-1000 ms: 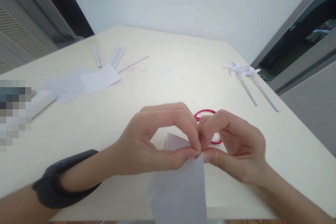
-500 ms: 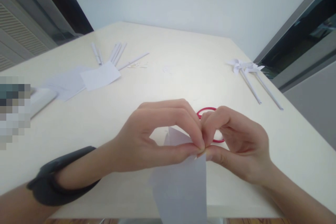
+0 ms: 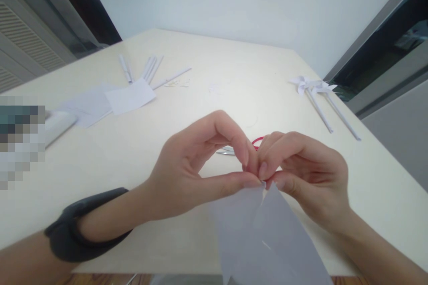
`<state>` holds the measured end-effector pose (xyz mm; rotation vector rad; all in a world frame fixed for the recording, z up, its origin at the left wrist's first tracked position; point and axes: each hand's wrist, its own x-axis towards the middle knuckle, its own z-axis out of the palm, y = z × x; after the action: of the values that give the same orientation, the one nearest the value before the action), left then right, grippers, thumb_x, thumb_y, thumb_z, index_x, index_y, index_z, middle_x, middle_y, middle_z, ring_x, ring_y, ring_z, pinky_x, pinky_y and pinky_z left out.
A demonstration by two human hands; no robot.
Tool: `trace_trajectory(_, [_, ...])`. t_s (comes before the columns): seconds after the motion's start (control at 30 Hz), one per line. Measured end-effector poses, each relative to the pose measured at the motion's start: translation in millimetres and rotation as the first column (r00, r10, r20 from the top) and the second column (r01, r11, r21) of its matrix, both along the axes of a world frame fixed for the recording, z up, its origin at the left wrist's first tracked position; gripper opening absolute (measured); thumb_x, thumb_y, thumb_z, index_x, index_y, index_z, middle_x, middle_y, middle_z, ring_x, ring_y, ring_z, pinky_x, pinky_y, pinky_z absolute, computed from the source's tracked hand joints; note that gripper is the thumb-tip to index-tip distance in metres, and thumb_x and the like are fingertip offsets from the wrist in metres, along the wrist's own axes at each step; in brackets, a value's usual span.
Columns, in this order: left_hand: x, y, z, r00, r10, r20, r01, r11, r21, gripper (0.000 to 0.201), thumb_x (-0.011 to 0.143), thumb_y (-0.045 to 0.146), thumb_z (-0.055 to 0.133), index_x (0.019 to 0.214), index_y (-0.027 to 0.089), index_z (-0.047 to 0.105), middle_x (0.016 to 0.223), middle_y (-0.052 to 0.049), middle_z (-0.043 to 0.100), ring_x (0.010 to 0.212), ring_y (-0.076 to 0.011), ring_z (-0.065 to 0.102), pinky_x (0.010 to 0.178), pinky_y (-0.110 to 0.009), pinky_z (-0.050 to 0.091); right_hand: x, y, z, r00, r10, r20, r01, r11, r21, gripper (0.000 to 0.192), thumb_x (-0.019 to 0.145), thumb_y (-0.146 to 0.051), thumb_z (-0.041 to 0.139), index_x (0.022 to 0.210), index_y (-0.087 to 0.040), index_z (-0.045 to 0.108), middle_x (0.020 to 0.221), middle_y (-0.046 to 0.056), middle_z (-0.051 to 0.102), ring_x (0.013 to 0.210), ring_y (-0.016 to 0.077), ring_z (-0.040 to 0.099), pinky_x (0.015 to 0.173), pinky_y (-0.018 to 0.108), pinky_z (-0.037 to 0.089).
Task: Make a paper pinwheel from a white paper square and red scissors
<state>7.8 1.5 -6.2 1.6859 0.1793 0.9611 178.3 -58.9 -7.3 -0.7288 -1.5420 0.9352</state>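
Note:
A sheet of white paper (image 3: 264, 236) hangs toward me above the near edge of the cream table (image 3: 214, 93), with a slit or fold running down from its top. My left hand (image 3: 197, 169) pinches the top of the sheet between thumb and fingertips. My right hand (image 3: 307, 173) pinches the same top corner right beside it, fingertips touching. A dark band sits on my left wrist (image 3: 83, 227). Behind my fingers lie red-handled scissors (image 3: 256, 142), mostly hidden.
Two finished white paper pinwheels (image 3: 312, 89) on rolled sticks lie at the right. Several rolled paper sticks (image 3: 150, 69) and loose white paper squares (image 3: 132, 95) lie at the far left. A white object (image 3: 58, 122) sits at the left edge.
The paper's lower part has opened into two flaps spreading right. My left index finger has lifted higher, and the scissors' blade now shows behind my hands.

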Motion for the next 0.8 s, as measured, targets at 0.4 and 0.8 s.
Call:
trace_trajectory(0.4, [3.4,-6.0,-2.2,0.991,0.134,0.024,-0.135,0.986,0.102,0.022,0.074,0.001,0.065,0.076,0.018,0.051,0.076,0.000,0.060,0.073,-0.0130,0.059,0.072,-0.031,0.049,-4.2,1.0,-8.2,0.992,-0.117,-0.046,0.120,0.990,0.067,0.007,0.080,-0.016,0.063,0.083,-0.021,0.067,0.072,0.001,0.064,0.068,0.0140,0.058,0.061,0.029,0.048])
trace_trajectory(0.8, [2.3,-5.8,-5.9,0.974,0.224,0.022,-0.225,0.967,0.122,0.015,0.075,0.009,0.067,0.078,0.021,0.059,0.077,0.000,0.063,0.074,-0.0155,0.059,0.071,-0.032,0.048,-7.5,-3.6,-9.8,0.979,-0.201,-0.046,0.204,0.976,0.070,0.007,0.082,-0.015,0.061,0.082,-0.020,0.066,0.072,0.003,0.061,0.069,0.0152,0.056,0.059,0.030,0.045])
